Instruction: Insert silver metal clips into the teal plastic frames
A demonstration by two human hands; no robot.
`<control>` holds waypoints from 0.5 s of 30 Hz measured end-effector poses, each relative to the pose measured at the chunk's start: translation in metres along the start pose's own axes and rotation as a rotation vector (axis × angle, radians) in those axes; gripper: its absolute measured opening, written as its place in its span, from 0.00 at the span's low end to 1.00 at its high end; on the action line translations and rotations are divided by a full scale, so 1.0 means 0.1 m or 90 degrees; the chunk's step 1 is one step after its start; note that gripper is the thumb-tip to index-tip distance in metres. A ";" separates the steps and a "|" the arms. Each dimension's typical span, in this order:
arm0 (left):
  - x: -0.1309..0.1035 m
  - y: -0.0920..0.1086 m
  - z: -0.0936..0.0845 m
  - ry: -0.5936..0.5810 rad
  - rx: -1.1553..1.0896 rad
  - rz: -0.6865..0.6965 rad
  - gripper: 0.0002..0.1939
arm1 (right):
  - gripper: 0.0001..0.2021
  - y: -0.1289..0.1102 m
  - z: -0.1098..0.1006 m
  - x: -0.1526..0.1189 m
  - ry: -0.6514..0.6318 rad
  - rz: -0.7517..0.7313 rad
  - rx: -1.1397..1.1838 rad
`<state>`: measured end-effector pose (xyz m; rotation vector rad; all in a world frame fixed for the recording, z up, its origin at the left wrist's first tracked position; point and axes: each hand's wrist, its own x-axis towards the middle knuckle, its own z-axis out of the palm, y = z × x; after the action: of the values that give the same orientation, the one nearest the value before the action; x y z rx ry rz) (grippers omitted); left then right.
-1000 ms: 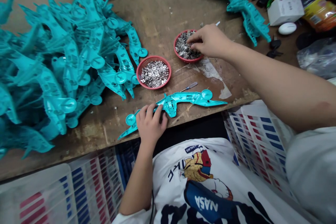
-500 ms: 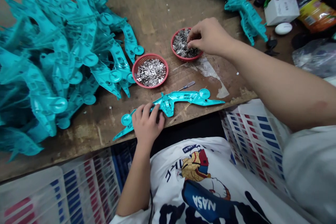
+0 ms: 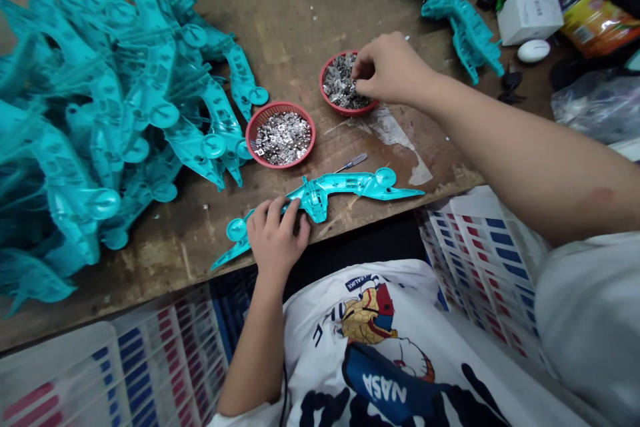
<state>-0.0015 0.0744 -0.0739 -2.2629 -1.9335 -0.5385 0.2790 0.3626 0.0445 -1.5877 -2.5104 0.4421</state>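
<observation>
A teal bow-shaped plastic part [image 3: 345, 183] lies along the front edge of the table, its hollow, ribbed side up. My left hand [image 3: 277, 230] is closed over its left half, fingers across the far side and thumb near the middle block. My right hand [image 3: 390, 70] reaches into the farther red basket [image 3: 345, 111], thumb and fingers pinched among small grey metal pieces [image 3: 340, 83]. What sits between those fingertips is too small to make out. The nearer red basket [image 3: 251, 140] holds small shiny metal plates [image 3: 283, 139]. Just behind the bow part lies a small screwdriver [image 3: 356, 161].
A big heap of teal bow parts [image 3: 110, 80] covers the table's left side. Another teal part [image 3: 445, 7] lies at the back right, near a white box [image 3: 530, 17], a white oval object [image 3: 533, 51] and a plastic bag [image 3: 595, 103]. White crates [image 3: 480, 260] stand below the edge.
The view has shifted slightly. My right hand stays pinched in the farther basket, and my left hand stays on the bow part.
</observation>
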 end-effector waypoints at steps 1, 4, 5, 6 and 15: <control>0.00 0.00 0.00 -0.006 -0.004 -0.008 0.15 | 0.14 0.00 0.00 0.00 0.004 -0.001 -0.004; -0.01 -0.01 0.01 -0.021 -0.013 -0.023 0.16 | 0.13 0.02 0.02 0.02 0.006 -0.008 -0.008; -0.01 -0.01 0.01 -0.022 -0.013 -0.024 0.16 | 0.13 0.03 0.03 0.02 0.006 -0.008 -0.008; 0.00 -0.01 0.01 -0.020 -0.012 -0.021 0.16 | 0.13 0.03 0.03 0.03 0.006 -0.005 -0.008; 0.01 -0.01 0.00 0.015 0.017 0.023 0.15 | 0.13 0.01 0.00 0.01 0.000 -0.015 -0.050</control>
<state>-0.0026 0.0759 -0.0738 -2.2599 -1.8732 -0.5294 0.2791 0.3638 0.0444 -1.5824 -2.5746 0.3444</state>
